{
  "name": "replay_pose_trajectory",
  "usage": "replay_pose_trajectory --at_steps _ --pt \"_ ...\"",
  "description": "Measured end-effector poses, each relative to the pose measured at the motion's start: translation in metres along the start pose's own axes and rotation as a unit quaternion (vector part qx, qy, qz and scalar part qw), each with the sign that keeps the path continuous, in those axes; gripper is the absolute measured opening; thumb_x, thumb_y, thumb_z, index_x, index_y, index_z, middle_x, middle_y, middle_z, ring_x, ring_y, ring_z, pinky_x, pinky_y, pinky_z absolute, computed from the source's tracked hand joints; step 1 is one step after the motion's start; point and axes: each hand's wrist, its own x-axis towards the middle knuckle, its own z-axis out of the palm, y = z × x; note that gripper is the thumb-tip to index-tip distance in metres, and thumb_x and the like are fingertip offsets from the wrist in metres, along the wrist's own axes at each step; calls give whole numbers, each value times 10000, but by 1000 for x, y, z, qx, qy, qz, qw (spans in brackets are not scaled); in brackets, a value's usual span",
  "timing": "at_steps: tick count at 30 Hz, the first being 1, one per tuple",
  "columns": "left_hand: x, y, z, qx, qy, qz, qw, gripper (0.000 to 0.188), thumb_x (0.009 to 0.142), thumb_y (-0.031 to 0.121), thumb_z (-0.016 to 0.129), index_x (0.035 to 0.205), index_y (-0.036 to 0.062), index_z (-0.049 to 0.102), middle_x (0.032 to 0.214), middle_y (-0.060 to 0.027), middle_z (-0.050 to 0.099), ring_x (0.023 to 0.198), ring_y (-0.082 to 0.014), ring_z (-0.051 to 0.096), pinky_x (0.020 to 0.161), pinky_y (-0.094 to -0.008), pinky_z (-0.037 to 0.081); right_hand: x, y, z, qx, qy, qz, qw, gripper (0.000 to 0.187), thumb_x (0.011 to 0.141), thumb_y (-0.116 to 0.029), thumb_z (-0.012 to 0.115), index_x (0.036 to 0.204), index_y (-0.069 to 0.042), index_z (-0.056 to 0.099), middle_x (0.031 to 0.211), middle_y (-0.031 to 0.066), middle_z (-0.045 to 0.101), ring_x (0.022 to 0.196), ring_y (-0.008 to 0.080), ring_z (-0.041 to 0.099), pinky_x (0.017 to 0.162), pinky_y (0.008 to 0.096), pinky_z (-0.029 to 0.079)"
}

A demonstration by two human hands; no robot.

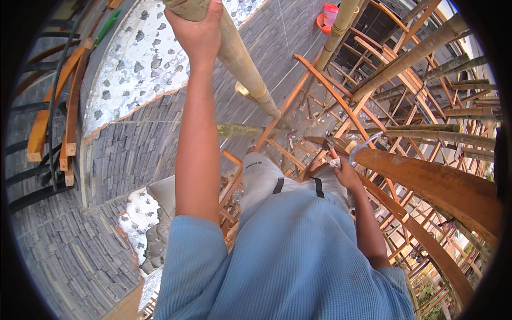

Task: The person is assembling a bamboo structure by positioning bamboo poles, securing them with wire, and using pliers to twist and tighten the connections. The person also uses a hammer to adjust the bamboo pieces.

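Note:
Raised at the top, my left hand point(196, 34) is wrapped round a thick bamboo pole point(242, 66) that slants down to the right. My right hand point(346, 174), low beside my hip, is closed on a hammer point(333, 152) with a dark head and a reddish handle. Something whitish shows at the fingers of that hand, too small to make out. A clear plastic strip point(367, 145) curls just past the hammer. One of my feet point(316, 164) stands among timber strips below.
Wooden and bamboo scaffolding point(405, 106) crosses the right side, with a broad plank point(426, 178) close to my right arm. At left is a grey stone-clad wall point(133, 144) with a white patched area point(138, 64). Orange timbers point(72, 106) hang far left. A red bucket point(329, 15) is at the top.

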Motion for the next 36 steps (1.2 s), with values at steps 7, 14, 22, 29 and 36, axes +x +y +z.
replay_pose_trajectory --at_steps 7,14,22,29,36 --pt "0 30 3 4 -25 -68 997 548 829 212 826 1235 33 504 1123 -148 650 1031 -256 650 916 -394 515 -19 -12 -20 -20 -21 -12 1000 401 906 -199 638 1217 44 571 1082 274 671 1050 405 644 935 449 484" --pt "-2 32 0 4 -18 -73 997 622 810 224 834 1279 28 477 1133 -176 656 1039 -293 661 922 -408 518 -14 -7 -23 -34 -27 -50 998 348 905 -157 634 1181 48 582 1059 267 675 1032 389 656 903 447 492" --pt "-3 34 8 20 -24 -72 997 635 816 211 822 1308 33 462 1153 -187 657 1073 -307 662 932 -416 520 -15 -24 -33 -16 11 -86 996 356 888 -96 635 1210 48 589 1056 217 688 997 312 666 916 407 500" --pt "-4 36 2 36 -38 -68 996 618 817 192 817 1306 53 464 1151 -166 658 1048 -290 668 910 -410 532 -23 -19 -37 40 4 -72 997 393 909 -131 618 1257 45 572 1089 223 679 1053 324 654 953 413 482" --pt "-8 40 3 55 -39 -101 993 605 827 192 813 1306 63 467 1165 -156 655 1063 -274 661 930 -391 529 -13 -8 -35 103 19 -86 991 233 940 -128 623 1125 9 586 781 31 573 643 128 538 569 305 445"
